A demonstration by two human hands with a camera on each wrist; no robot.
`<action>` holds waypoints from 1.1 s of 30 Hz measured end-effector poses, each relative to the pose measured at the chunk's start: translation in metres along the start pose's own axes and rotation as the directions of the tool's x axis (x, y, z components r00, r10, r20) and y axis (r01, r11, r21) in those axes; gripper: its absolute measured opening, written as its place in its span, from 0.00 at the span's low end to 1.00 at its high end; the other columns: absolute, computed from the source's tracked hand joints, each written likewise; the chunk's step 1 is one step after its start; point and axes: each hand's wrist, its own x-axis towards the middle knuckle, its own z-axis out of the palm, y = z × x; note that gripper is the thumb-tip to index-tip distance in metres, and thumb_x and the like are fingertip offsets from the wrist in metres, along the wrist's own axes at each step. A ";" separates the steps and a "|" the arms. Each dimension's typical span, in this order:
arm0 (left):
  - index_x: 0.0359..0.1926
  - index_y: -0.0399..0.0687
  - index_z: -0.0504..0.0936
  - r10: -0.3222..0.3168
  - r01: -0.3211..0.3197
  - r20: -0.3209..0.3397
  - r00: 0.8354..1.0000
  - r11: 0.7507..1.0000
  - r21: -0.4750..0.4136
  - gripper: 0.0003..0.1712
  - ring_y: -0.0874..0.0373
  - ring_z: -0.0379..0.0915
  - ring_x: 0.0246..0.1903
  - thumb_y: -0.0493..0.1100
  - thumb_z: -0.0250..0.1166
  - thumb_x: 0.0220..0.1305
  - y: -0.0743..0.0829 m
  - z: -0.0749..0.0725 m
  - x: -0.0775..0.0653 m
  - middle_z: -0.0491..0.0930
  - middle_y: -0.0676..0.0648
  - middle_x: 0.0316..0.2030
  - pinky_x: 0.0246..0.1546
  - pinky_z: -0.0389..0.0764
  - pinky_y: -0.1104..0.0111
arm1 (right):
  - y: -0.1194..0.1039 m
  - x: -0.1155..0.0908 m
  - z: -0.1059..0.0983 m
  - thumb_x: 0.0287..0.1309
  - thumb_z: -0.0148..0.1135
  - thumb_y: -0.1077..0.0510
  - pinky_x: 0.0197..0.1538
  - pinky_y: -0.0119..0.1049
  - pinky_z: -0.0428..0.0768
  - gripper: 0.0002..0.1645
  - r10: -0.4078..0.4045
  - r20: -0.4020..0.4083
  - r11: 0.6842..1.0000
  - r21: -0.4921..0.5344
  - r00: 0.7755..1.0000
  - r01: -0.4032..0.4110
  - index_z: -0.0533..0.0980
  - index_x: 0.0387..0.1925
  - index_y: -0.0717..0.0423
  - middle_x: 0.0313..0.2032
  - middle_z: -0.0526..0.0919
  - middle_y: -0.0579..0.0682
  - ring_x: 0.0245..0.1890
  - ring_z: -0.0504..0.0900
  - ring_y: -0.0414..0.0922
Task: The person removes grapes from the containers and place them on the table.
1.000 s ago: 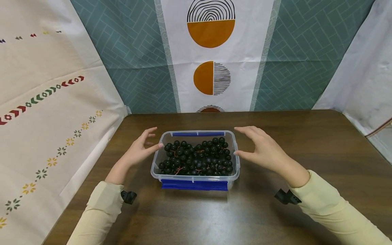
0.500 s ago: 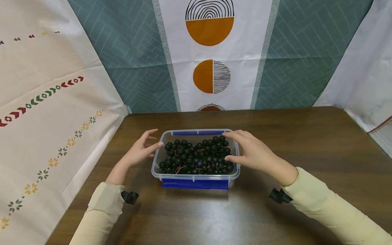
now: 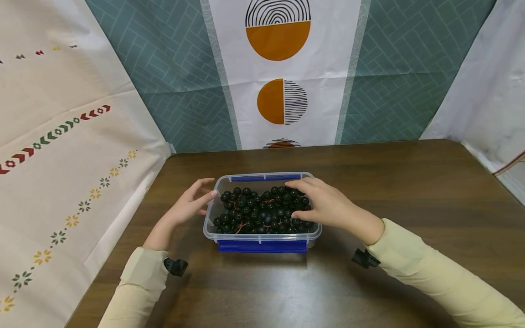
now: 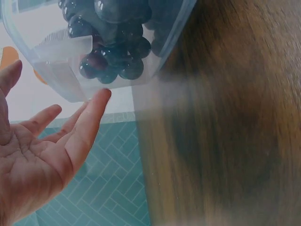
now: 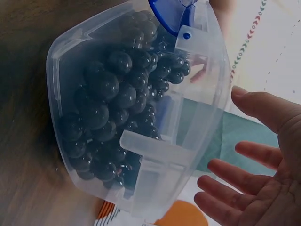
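A clear plastic food container (image 3: 262,237) with blue clip latches stands lidless on the brown table, full of dark grapes (image 3: 250,209) on thin reddish stems. By its left side is my left hand (image 3: 185,208), fingers loosely bent and thumb near the rim. In the left wrist view, a fingertip of the left hand (image 4: 47,146) is close to the container's wall; I cannot tell if it touches. My right hand (image 3: 330,205) hovers over the right end, thumb and fingers spread above the grapes. The right wrist view shows the right hand (image 5: 263,165) open beside the rim, gripping nothing.
The wooden table (image 3: 262,291) extends on all sides of the container. Behind it hangs a teal and white patterned cloth (image 3: 283,68). A white embroidered cloth (image 3: 53,182) slopes along the left edge, and a whitish sheet (image 3: 492,91) hangs at the right.
My right hand has moved left, from beside the container to over its right end and the grapes there. The left hand has barely moved, and the container stays put.
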 end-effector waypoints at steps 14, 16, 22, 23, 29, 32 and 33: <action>0.71 0.46 0.53 -0.002 0.003 0.020 1.000 0.999 -0.053 0.35 0.42 0.78 0.47 0.50 0.56 0.70 -0.002 0.001 0.002 0.67 0.30 0.58 0.38 0.83 0.57 | -0.002 0.008 0.010 0.51 0.71 0.49 0.57 0.54 0.74 0.41 0.009 0.089 1.000 -0.026 0.996 -0.007 0.67 0.65 0.52 0.60 0.73 0.56 0.60 0.71 0.56; 0.71 0.45 0.53 -0.004 0.005 0.019 1.000 0.998 -0.066 0.36 0.43 0.78 0.47 0.49 0.56 0.69 -0.003 0.001 0.002 0.67 0.29 0.58 0.37 0.83 0.57 | -0.003 0.008 0.012 0.51 0.71 0.49 0.57 0.54 0.74 0.41 0.008 0.102 0.999 -0.032 0.995 -0.004 0.67 0.65 0.52 0.60 0.74 0.56 0.60 0.71 0.56; 0.71 0.43 0.53 -0.017 0.017 0.010 1.000 0.996 -0.091 0.37 0.46 0.78 0.46 0.47 0.59 0.67 -0.006 0.000 0.002 0.68 0.29 0.58 0.36 0.83 0.58 | -0.004 0.009 0.016 0.50 0.72 0.49 0.52 0.51 0.77 0.40 -0.008 0.123 0.999 -0.035 0.992 0.013 0.68 0.64 0.52 0.58 0.75 0.55 0.58 0.73 0.54; 0.71 0.43 0.53 -0.016 0.017 0.011 1.000 0.995 -0.095 0.38 0.46 0.78 0.46 0.47 0.60 0.67 -0.007 0.000 0.003 0.68 0.29 0.58 0.36 0.83 0.58 | -0.004 0.009 0.016 0.50 0.72 0.49 0.51 0.51 0.78 0.40 -0.011 0.127 0.999 -0.032 0.992 0.015 0.68 0.64 0.53 0.58 0.75 0.55 0.57 0.73 0.54; 0.71 0.43 0.52 -0.037 0.040 0.028 0.999 0.989 -0.142 0.39 0.46 0.77 0.47 0.45 0.61 0.66 -0.011 -0.002 0.003 0.65 0.29 0.60 0.37 0.83 0.57 | -0.006 0.010 0.021 0.50 0.71 0.49 0.47 0.49 0.79 0.40 -0.008 0.169 1.000 -0.018 0.986 0.011 0.68 0.64 0.51 0.58 0.74 0.55 0.57 0.74 0.53; 0.71 0.44 0.52 -0.049 0.055 0.040 0.998 0.985 -0.163 0.39 0.47 0.77 0.48 0.45 0.61 0.66 -0.012 -0.003 0.003 0.64 0.30 0.62 0.39 0.83 0.55 | -0.006 0.011 0.024 0.51 0.71 0.49 0.48 0.50 0.79 0.39 -0.007 0.183 1.000 -0.017 0.983 0.010 0.68 0.64 0.51 0.59 0.74 0.54 0.57 0.74 0.53; 0.71 0.44 0.51 -0.052 0.058 0.044 0.998 0.984 -0.167 0.39 0.48 0.77 0.48 0.45 0.61 0.66 -0.012 -0.003 0.003 0.63 0.30 0.62 0.39 0.83 0.55 | -0.006 0.011 0.025 0.51 0.71 0.49 0.48 0.50 0.79 0.39 -0.005 0.186 1.000 -0.018 0.982 0.009 0.68 0.64 0.51 0.59 0.74 0.54 0.57 0.74 0.53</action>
